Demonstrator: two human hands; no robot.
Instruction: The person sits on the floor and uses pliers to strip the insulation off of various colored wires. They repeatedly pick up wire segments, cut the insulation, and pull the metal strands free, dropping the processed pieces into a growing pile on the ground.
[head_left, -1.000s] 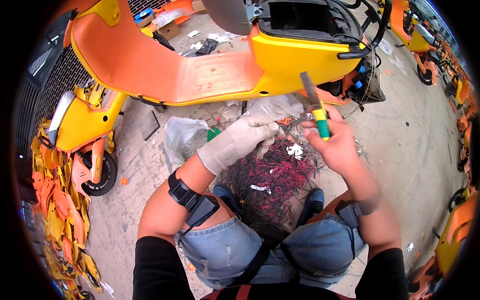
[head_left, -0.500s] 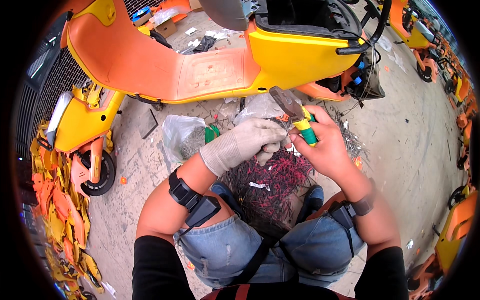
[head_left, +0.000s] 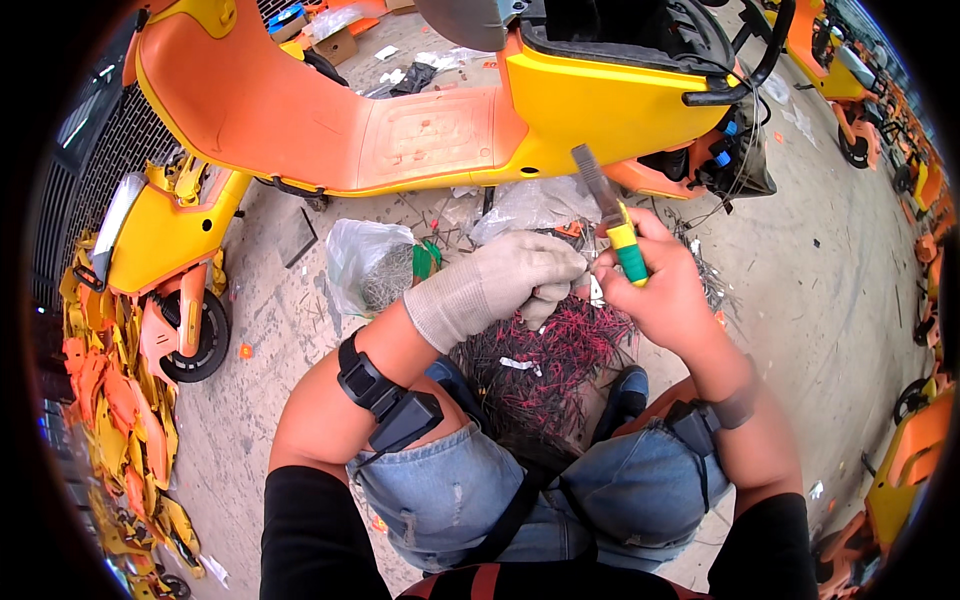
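My left hand [head_left: 505, 278] wears a pale knitted glove, its fingers pinched together on something too small to make out. Close by on its right, my bare right hand [head_left: 658, 290] is wrapped around pliers [head_left: 628, 248] with yellow and green handles, their dark jaws pointing up and away. The thumb and fingertips of that hand come close to the gloved fingertips; a small white piece [head_left: 597, 290] shows just below them. Beneath both hands a heap of black and red wire pieces [head_left: 540, 385] lies on the floor between my feet.
A yellow and orange scooter [head_left: 430, 135] stands across the far side. Left of my hands sits a clear plastic bag [head_left: 345, 262] of thin grey strands with a green strip [head_left: 427, 260]. Another scooter [head_left: 165, 245] and piled body panels [head_left: 125, 420] are at left, more scooters [head_left: 910, 430] at right.
The pliers have turned more upright in my right hand, which has shifted slightly right. My left hand keeps its pinch near the same spot.
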